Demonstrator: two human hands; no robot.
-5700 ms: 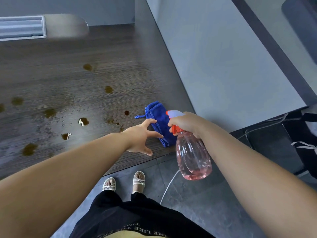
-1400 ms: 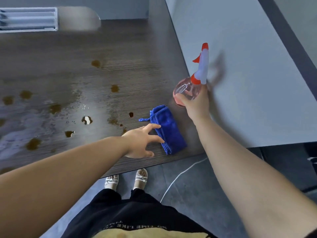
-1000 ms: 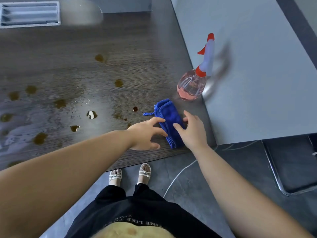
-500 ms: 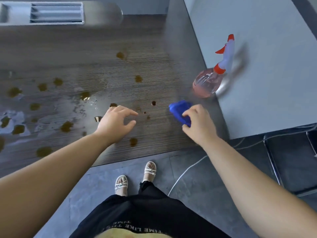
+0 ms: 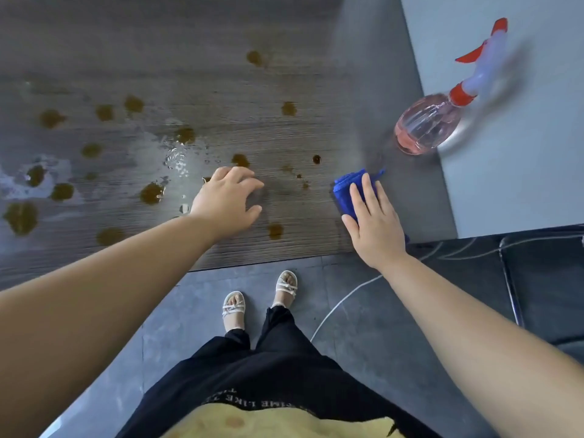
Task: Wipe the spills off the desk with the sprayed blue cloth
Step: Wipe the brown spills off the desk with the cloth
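Note:
The folded blue cloth (image 5: 345, 187) lies on the dark wooden desk (image 5: 221, 90) near its front right corner. My right hand (image 5: 373, 221) lies flat on the cloth with straight fingers and covers most of it. My left hand (image 5: 226, 200) rests on the desk to the left of the cloth, fingers loosely bent and holding nothing. Several brown spills (image 5: 151, 192) dot the desk, mostly left of my left hand, with wet shiny patches (image 5: 177, 159) among them.
A pink spray bottle (image 5: 426, 124) with a red trigger stands at the desk's right end, against a grey panel (image 5: 505, 169). The desk's front edge runs just below my hands. Below it are grey floor, a white cable (image 5: 338, 308) and my sandalled feet.
My right hand set the spray bottle down at the right, then moved onto the cloth and now lies flat on it. My left hand let go of the cloth and shifted left onto the desk.

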